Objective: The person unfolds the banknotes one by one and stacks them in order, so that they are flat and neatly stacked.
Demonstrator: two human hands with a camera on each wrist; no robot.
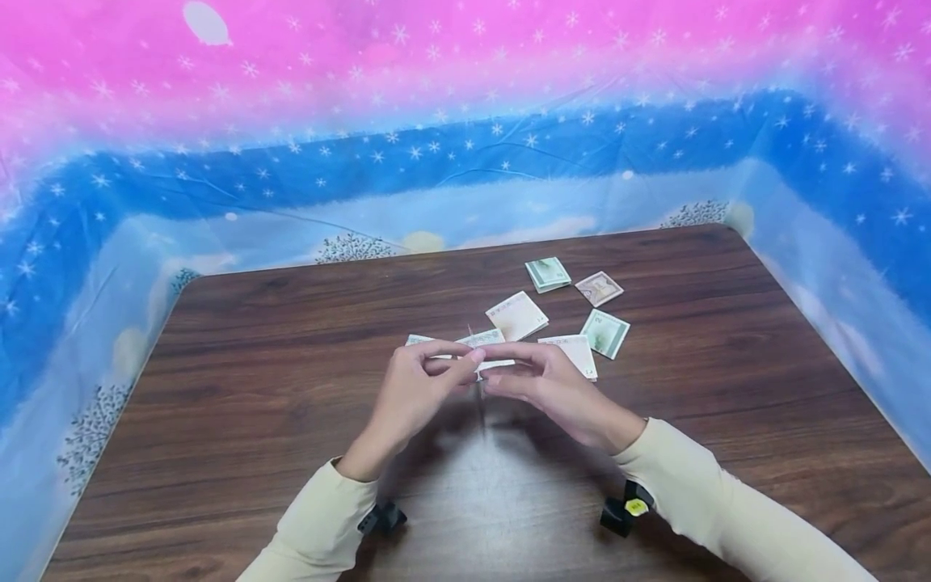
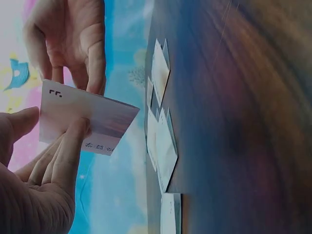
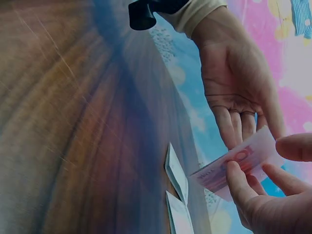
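Note:
A small folded banknote point(image 2: 97, 112), pinkish with printed characters, is held up between both hands above the table. Its reddish face with a large numeral shows on the note point(image 3: 251, 156) in the right wrist view; from the head it is nearly edge-on. My left hand point(image 1: 418, 388) pinches it from the left, fingers on one face and thumb at its edge. From the other side my right hand point(image 1: 556, 392) grips it with thumb and fingers. Just beyond the fingertips lies a pale green folded note point(image 1: 483, 338), partly hidden by the hands.
More folded notes lie beyond the hands on the brown wooden table point(image 1: 254, 404): a pinkish note point(image 1: 516, 315), a green note point(image 1: 548, 275), a brownish note point(image 1: 600, 288), another green note point(image 1: 605, 335) and a pale note point(image 1: 578, 356). A snowflake-patterned cloth point(image 1: 436, 145) surrounds the table.

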